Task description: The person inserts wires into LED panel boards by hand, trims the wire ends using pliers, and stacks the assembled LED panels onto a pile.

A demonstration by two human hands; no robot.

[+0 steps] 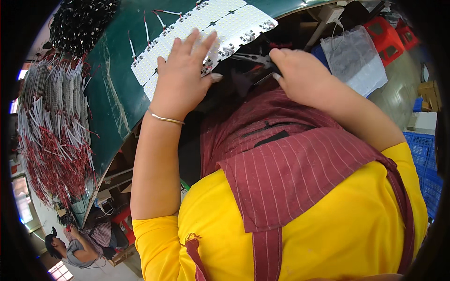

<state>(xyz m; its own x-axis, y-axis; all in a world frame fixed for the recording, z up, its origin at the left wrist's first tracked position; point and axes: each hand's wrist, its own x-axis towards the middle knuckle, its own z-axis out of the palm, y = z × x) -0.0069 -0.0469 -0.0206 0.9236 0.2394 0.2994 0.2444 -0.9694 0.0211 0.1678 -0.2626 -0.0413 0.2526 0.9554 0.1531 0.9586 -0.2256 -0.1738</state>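
Green table carrying panel and wires

A green table (121,29) is carrying a white LED panel (183,40), whose near side is jutting past the table edge. Short leads (146,32) are sticking out from its far side over the tabletop. Leftward, a clear strip (114,93) is lying wrinkled; beyond it, a big pile of white-and-red wires (54,122) is spreading, with a black heap (83,30) sitting just beside.

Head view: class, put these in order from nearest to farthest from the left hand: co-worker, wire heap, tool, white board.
1. White board: directly under the left hand.
2. Tool: to its right, in the right hand.
3. Wire heap: well to the left.
4. Co-worker: farthest, lower left in the background.
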